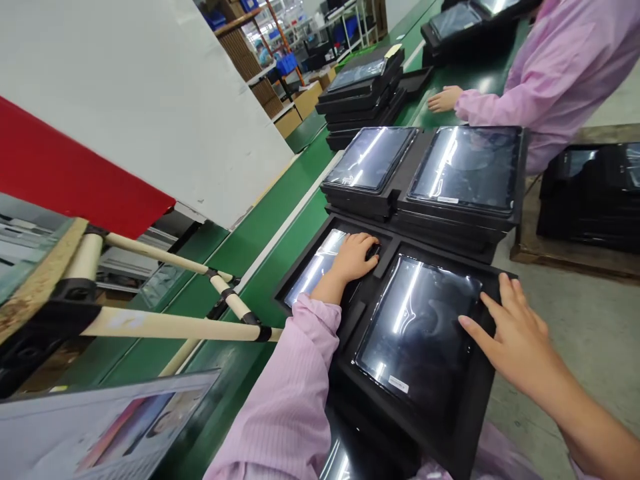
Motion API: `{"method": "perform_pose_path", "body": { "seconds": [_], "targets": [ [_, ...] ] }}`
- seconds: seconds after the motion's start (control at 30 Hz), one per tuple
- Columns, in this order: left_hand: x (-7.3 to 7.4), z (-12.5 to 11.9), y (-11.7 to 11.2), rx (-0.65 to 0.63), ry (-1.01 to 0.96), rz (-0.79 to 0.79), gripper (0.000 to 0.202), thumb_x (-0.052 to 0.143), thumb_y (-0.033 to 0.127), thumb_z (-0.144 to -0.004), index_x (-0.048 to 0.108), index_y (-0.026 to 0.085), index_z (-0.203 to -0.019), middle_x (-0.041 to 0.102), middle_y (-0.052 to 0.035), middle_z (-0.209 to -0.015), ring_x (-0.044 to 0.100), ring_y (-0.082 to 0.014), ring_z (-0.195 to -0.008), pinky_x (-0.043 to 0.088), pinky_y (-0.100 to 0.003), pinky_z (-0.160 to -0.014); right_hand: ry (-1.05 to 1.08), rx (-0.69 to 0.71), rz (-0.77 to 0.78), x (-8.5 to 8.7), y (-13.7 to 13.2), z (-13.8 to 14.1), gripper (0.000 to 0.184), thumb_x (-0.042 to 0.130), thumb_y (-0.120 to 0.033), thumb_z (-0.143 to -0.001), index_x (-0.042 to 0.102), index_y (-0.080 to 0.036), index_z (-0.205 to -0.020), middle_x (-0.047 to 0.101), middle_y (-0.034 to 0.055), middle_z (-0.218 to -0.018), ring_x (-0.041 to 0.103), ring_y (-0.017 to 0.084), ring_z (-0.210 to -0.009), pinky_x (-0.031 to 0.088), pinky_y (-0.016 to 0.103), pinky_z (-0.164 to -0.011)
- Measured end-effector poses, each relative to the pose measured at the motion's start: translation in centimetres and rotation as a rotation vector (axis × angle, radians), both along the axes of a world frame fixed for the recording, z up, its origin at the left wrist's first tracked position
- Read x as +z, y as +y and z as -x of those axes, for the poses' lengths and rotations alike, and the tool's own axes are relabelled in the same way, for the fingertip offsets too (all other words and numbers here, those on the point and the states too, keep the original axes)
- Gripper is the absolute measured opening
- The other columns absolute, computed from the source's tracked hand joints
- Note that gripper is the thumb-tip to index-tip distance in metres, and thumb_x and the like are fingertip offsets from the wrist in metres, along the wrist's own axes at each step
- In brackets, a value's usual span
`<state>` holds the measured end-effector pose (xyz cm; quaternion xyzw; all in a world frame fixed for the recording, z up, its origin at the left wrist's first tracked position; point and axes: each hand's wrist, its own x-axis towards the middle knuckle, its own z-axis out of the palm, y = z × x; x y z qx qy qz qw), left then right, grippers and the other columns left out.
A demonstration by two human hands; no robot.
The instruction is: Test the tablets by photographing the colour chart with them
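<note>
A black tray (345, 327) with two recesses lies tilted in front of me, each recess holding a dark, glossy screen panel. My left hand (353, 259) rests over the left screen panel (316, 265), its fingers bent and closed at the panel's inner edge by the divider; the fingertips are partly hidden. Beside the right screen panel (420, 327), which has a small white label, my right hand (520, 330) is open. Its thumb and index finger are spread over the panel's right side, while the other fingers lie at the tray's outer rim.
Behind the tray stands a stack of similar trays (450, 223), with more stacked trays (363, 93) farther back on the green bench (280, 230). A co-worker's hand (445, 99) rests on that bench. Cream pipe framing (180, 325) is at left; a pallet (570, 260) is at right.
</note>
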<state>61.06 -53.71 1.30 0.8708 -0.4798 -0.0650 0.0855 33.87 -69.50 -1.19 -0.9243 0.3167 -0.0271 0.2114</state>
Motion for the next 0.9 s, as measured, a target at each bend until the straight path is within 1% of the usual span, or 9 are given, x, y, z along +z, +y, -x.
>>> {"method": "perform_pose_path", "body": {
  "seconds": [0.1,0.2,0.33,0.47,0.67,0.73,0.8,0.87,0.9],
  "targets": [
    [-0.5,0.3,-0.3,0.035,-0.018,0.028,0.034,0.056,0.021,-0.086,0.064,0.021,-0.119,0.065,-0.0104,-0.126,0.057,-0.0295,-0.124,0.037,-0.051,-0.115,0.044,0.024,-0.025,0.7,0.2,-0.1,0.086,0.028,-0.064,-0.087,0.064,0.002,-0.129,0.019,0.0228,-0.163,0.014,0.04,-0.153,0.029,0.064,-0.117],
    [-0.5,0.5,-0.3,0.042,-0.028,0.039,0.031,0.056,0.02,-0.086,0.065,0.02,-0.116,0.066,-0.0104,-0.121,0.057,-0.0302,-0.121,0.038,-0.05,-0.113,0.086,0.026,-0.107,1.0,0.2,-0.3,0.079,0.034,-0.061,-0.089,0.064,0.0,-0.13,0.016,0.0201,-0.164,0.008,0.039,-0.154,0.029,0.063,-0.117],
    [-0.2,0.5,-0.4,0.046,-0.042,0.038,0.031,0.056,0.018,-0.085,0.065,0.019,-0.115,0.066,-0.0112,-0.123,0.057,-0.0301,-0.121,0.04,-0.048,-0.11,-0.023,0.025,-0.19,0.4,0.0,-0.2,0.069,0.038,-0.057,-0.093,0.067,-0.005,-0.129,0.016,0.0162,-0.165,0.006,0.038,-0.154,0.034,0.063,-0.114],
    [0.1,0.6,-0.5,0.053,-0.049,0.026,0.031,0.057,0.017,-0.085,0.066,0.018,-0.115,0.067,-0.0114,-0.123,0.058,-0.0299,-0.121,0.04,-0.047,-0.111,-0.082,0.044,-0.198,-0.5,-0.5,0.0,0.067,0.044,-0.059,-0.092,0.067,-0.008,-0.13,0.018,0.0156,-0.165,0.009,0.04,-0.154,0.033,0.066,-0.114],
    [0.0,1.0,-1.3,0.087,-0.034,0.033,0.033,0.058,0.013,-0.084,0.068,0.019,-0.115,0.067,-0.0108,-0.124,0.06,-0.0278,-0.12,0.044,-0.045,-0.111,-0.166,0.039,-0.332,-1.0,-0.9,-0.3,0.063,0.047,-0.059,-0.091,0.07,-0.01,-0.124,0.021,0.0155,-0.164,0.002,0.039,-0.154,0.032,0.066,-0.114],
    [0.5,1.3,-1.7,0.102,-0.025,0.045,0.035,0.059,0.012,-0.084,0.068,0.018,-0.117,0.068,-0.011,-0.126,0.06,-0.0292,-0.123,0.042,-0.048,-0.113,-0.185,0.024,-0.34,-1.1,-0.9,-0.4,0.061,0.048,-0.059,-0.09,0.071,-0.012,-0.121,0.023,0.0149,-0.164,0.002,0.039,-0.154,0.031,0.067,-0.114],
    [1.5,2.1,-1.6,0.134,-0.033,0.077,0.042,0.058,0.011,-0.085,0.064,0.016,-0.126,0.064,-0.0133,-0.134,0.054,-0.033,-0.133,0.037,-0.055,-0.118,-0.179,0.02,-0.305,-1.3,-1.1,-0.3,0.061,0.048,-0.059,-0.09,0.071,-0.012,-0.121,0.025,0.0155,-0.163,0.005,0.04,-0.154,0.031,0.067,-0.114],
    [3.0,4.1,-0.3,0.188,-0.065,0.13,0.051,0.053,0.012,-0.089,0.054,0.014,-0.14,0.056,-0.0152,-0.146,0.042,-0.0352,-0.144,0.028,-0.06,-0.122,-0.156,0.037,-0.255,-1.8,-1.7,-0.2,0.063,0.046,-0.059,-0.089,0.071,-0.012,-0.123,0.027,0.0166,-0.162,0.008,0.041,-0.153,0.032,0.068,-0.113],
    [3.7,5.7,0.9,0.206,-0.094,0.185,0.053,0.05,0.012,-0.091,0.048,0.014,-0.144,0.053,-0.0155,-0.148,0.038,-0.0346,-0.147,0.026,-0.061,-0.122,-0.146,0.049,-0.232,-2.1,-2.1,-0.2,0.065,0.044,-0.06,-0.09,0.07,-0.011,-0.124,0.027,0.0175,-0.162,0.009,0.042,-0.153,0.033,0.067,-0.114]
  ]
}}
